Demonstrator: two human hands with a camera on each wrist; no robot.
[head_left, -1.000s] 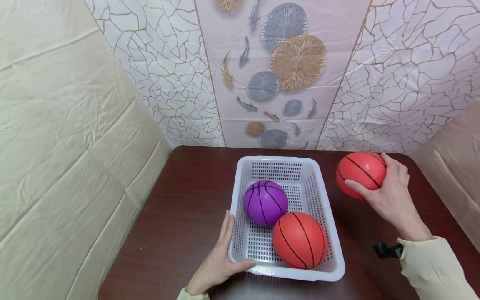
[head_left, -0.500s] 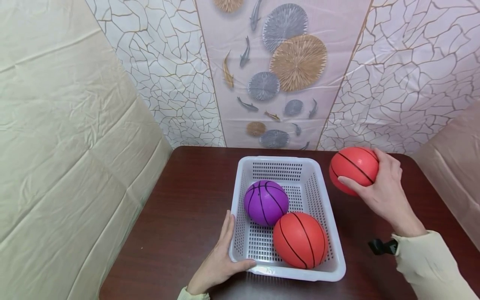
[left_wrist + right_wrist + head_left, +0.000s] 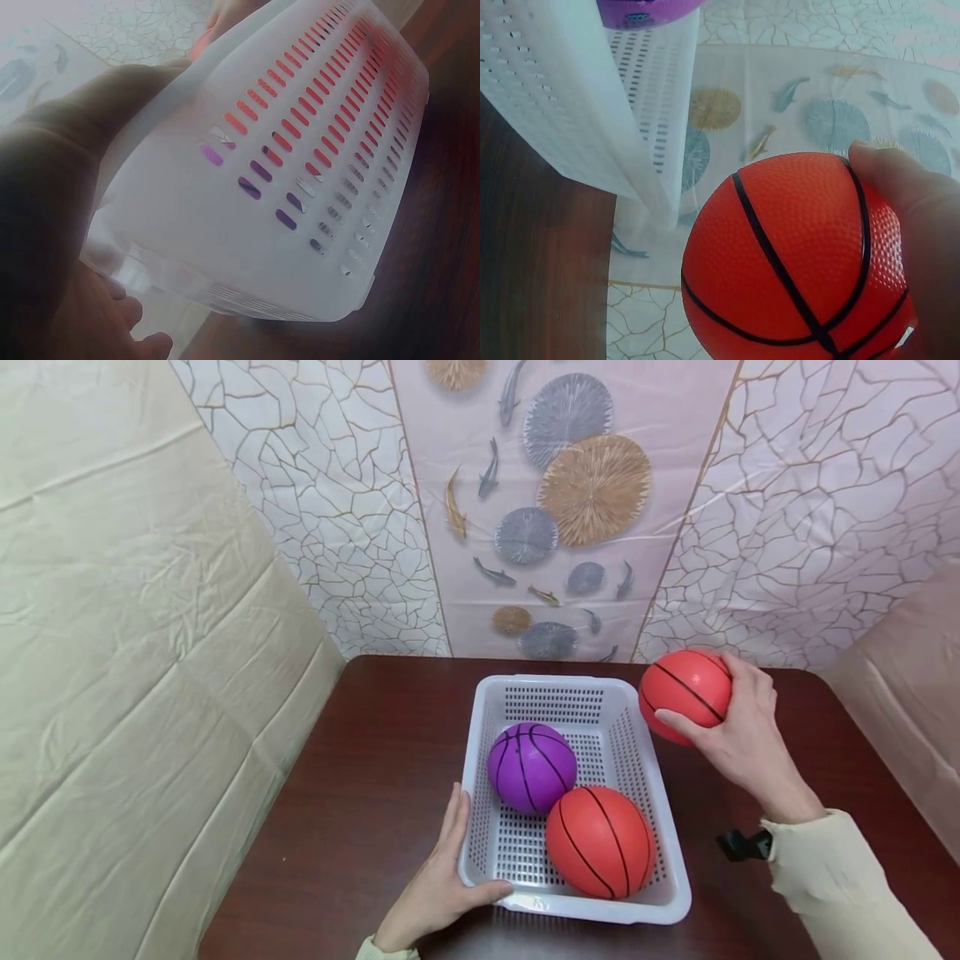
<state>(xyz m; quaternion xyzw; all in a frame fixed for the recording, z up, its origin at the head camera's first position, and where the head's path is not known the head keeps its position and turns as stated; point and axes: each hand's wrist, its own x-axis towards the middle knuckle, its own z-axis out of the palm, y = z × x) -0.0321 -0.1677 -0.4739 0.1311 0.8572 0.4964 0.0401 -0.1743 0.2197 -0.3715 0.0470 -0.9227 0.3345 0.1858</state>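
Observation:
A white perforated plastic basket [image 3: 592, 907] stands on the dark table, holding a purple toy basketball [image 3: 532, 767] and a red toy basketball [image 3: 600, 842]. At its near left corner my left hand [image 3: 438, 885] holds the basket, thumb on the front rim and fingers along the left side. In the left wrist view the thumb [image 3: 120, 97] lies along the rim. My right hand [image 3: 742, 735] grips a second red basketball [image 3: 684, 696] from its right side. That ball is up beside the far right corner of the basket and overlaps the rim in the head view.
The dark wooden table [image 3: 337, 827] extends on both sides of the basket. Behind it hangs a patterned backdrop [image 3: 600, 485], and a beige cloth [image 3: 150, 652] covers the left side. A black strap [image 3: 742, 845] sticks out from the right sleeve.
My right hand has carried the gripped red basketball left and slightly up, from over the right part of the table to the basket's right rim. The left hand and basket have stayed put.

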